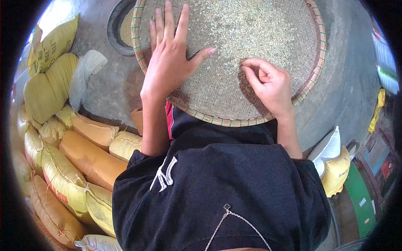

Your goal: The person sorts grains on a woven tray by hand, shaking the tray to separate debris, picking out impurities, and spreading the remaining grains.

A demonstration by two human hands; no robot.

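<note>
A wide round woven winnowing basket point(226, 122) rests over my lap, its bamboo rim bound with green ties. Pale grains point(255, 35) lie spread across it, thickest toward the far middle. My left hand point(169, 56) is laid flat over the left side of the basket, fingers spread and thumb pointing at the grain. Over the right middle, my right hand point(268, 79) has thumb and index fingertip pinched together just above the grains. Whatever sits in that pinch is too small to make out.
A dark round basin point(115, 31) stands on the concrete floor beyond the basket's left edge. Stuffed yellow and orange sacks point(90, 154) are piled at the left. On the right are a white sack point(328, 150), a yellow bag point(337, 173) and a green object point(358, 201).
</note>
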